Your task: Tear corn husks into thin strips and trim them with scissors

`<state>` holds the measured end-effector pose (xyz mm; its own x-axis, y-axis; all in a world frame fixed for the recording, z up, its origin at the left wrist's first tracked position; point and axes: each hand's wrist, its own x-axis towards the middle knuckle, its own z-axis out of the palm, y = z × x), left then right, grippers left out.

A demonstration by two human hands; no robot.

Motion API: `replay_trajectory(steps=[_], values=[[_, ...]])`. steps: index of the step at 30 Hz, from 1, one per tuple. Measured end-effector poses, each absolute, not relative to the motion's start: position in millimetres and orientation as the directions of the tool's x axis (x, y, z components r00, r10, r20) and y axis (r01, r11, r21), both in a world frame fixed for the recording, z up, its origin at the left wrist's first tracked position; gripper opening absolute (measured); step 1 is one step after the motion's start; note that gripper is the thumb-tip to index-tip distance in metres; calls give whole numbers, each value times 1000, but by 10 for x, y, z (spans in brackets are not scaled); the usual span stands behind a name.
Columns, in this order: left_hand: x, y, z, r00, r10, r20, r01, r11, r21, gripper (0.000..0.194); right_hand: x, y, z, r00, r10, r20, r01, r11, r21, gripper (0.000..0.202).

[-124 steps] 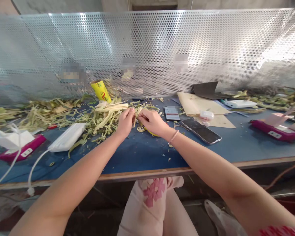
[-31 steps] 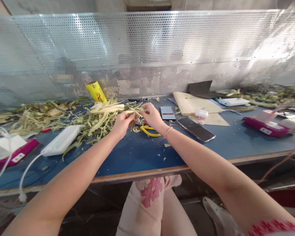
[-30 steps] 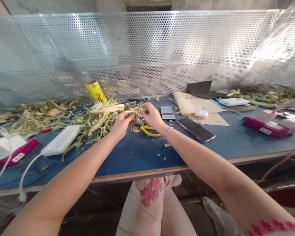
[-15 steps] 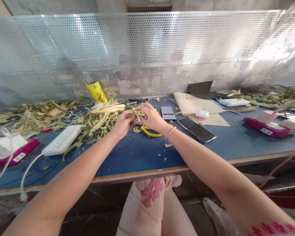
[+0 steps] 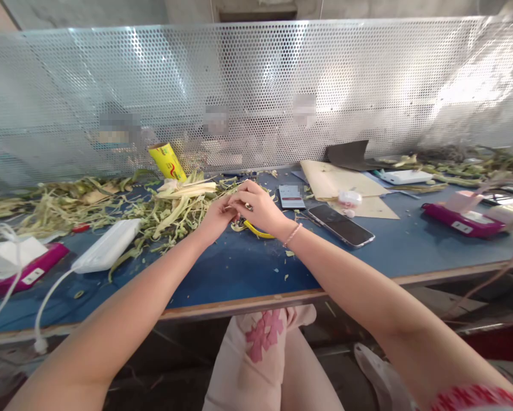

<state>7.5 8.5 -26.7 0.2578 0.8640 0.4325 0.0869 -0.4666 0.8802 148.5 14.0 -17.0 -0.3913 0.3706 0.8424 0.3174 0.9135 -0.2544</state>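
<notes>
My left hand [image 5: 218, 218] and my right hand [image 5: 258, 206] meet above the blue table, just right of a heap of pale green dried plant strips [image 5: 177, 208]. Both have their fingers curled in against each other. Whatever lies between the fingers is hidden by the right hand and too small to name. Under the right hand, a yellow curved handle [image 5: 258, 230] lies on the table, partly covered.
A yellow tube [image 5: 168, 161] leans by the perforated metal screen [image 5: 260, 74]. A dark phone [image 5: 342, 225], a lit phone [image 5: 291, 197] and brown paper [image 5: 337, 180] lie right. White power bank [image 5: 108, 245] and purple power strips [image 5: 464, 220] flank the work area.
The plant strips that showed between my fingers are no longer visible. My right hand has turned over and closed in on the left, covering its fingertips.
</notes>
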Motion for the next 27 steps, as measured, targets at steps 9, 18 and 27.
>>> replay_trajectory(steps=[9,18,27], values=[[129,37,-206,278,921,272,-229,-212,950,18,1483,149,-92,-135,729,671,201,683,-702,8],[91,28,-144,206,946,249,-343,-169,924,16,1537,218,-118,-205,655,727,275,752,-599,12],[93,7,-105,126,965,229,-316,-180,932,13,1601,290,-161,-291,472,832,347,862,-368,20]])
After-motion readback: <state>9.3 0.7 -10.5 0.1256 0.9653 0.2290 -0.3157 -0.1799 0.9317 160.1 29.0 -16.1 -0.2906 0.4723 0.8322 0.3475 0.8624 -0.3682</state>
